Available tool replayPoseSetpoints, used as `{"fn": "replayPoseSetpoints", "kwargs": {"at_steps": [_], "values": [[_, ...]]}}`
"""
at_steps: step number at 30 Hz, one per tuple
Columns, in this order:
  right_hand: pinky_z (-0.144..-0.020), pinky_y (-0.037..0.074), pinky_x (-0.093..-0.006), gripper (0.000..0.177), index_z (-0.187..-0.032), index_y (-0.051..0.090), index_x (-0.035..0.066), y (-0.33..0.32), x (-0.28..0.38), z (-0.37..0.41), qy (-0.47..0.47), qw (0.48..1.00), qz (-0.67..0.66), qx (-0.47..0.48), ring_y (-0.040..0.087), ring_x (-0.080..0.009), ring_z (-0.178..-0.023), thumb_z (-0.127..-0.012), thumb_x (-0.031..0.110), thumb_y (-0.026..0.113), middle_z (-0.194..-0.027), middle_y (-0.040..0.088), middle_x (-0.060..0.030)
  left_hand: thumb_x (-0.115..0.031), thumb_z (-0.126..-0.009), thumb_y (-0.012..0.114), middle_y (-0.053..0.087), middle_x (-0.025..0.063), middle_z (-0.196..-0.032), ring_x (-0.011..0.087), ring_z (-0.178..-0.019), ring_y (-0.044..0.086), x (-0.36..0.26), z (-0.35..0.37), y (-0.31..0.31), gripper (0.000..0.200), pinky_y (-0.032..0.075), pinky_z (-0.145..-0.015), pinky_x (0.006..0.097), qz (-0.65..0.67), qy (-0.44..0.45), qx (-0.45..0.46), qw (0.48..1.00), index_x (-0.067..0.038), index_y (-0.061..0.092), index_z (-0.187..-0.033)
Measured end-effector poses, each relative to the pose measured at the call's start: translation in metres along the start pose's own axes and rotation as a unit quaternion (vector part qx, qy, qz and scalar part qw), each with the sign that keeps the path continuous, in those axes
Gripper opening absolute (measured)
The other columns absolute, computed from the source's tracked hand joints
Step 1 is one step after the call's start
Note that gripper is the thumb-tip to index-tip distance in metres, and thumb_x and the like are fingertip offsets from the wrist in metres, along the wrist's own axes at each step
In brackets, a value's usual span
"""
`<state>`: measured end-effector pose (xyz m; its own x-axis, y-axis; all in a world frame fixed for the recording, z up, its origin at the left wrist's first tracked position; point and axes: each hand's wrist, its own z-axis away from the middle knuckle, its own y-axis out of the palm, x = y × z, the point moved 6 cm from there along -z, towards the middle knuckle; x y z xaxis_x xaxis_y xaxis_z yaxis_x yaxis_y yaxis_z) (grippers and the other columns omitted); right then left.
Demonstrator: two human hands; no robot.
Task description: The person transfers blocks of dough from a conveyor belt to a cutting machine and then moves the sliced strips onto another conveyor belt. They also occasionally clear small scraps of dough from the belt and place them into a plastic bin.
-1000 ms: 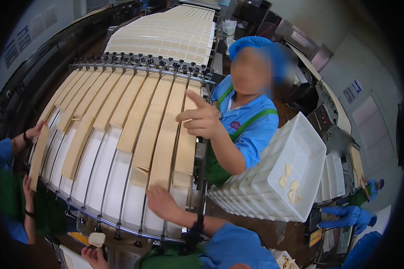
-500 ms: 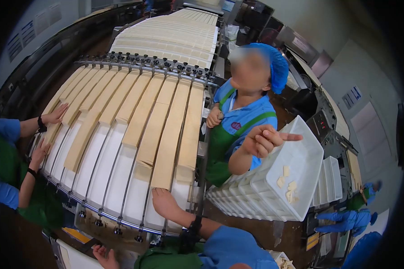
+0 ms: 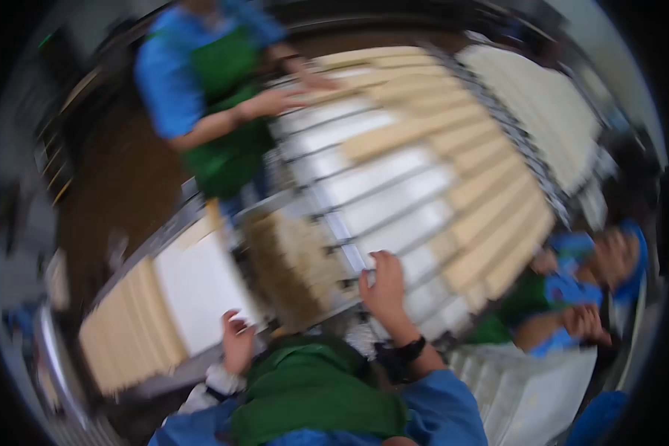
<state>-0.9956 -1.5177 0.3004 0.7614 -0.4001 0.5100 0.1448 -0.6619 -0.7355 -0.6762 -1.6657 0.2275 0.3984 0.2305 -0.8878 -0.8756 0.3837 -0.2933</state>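
Observation:
The view is blurred by motion. My right hand (image 3: 384,288), fingers apart and loosely bent, is over the near edge of the slatted white conveyor (image 3: 405,189), with nothing visible in it. Long pale dough-like strips (image 3: 483,223) lie side by side on the conveyor, beyond this hand. My left hand (image 3: 238,340) has loosely curled, parted fingers and appears empty. It is beside the near end of a white belt (image 3: 201,290), which carries a row of pale strips (image 3: 130,327). Between the two conveyors is a tray (image 3: 293,327) holding pale, crumbly pieces.
A co-worker (image 3: 227,97) in a green apron reaches over the conveyor's far left end. Another person (image 3: 572,279) in a blue cap is at the right, near stacked white crates (image 3: 524,383). A second pale-covered belt (image 3: 531,104) extends at the upper right.
The view has swung left, bringing the second belt and crumb tray into sight. My right hand has left the strip's end; my left hand is now beside the white belt.

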Motion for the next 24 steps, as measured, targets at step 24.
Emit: {"fn": "replayPoseSetpoints", "kwargs": {"at_steps": [24], "values": [[-0.115, 0.016, -0.0460, 0.063, -0.137, 0.037, -0.007, 0.455, 0.436, 0.062, -0.347, 0.889, -0.019, 0.299, 0.024, -0.0326, -0.139, -0.089, 0.034, 0.048, -0.146, 0.034, -0.0209, -0.001, -0.075, 0.071, 0.062, 0.0104, -0.093, 0.0162, -0.074, 0.060, 0.161, -0.015, -0.227, 0.093, 0.049, -0.063, 0.0281, 0.310, -0.191, -0.066, 0.929, -0.012, 0.013, -0.148]]}}
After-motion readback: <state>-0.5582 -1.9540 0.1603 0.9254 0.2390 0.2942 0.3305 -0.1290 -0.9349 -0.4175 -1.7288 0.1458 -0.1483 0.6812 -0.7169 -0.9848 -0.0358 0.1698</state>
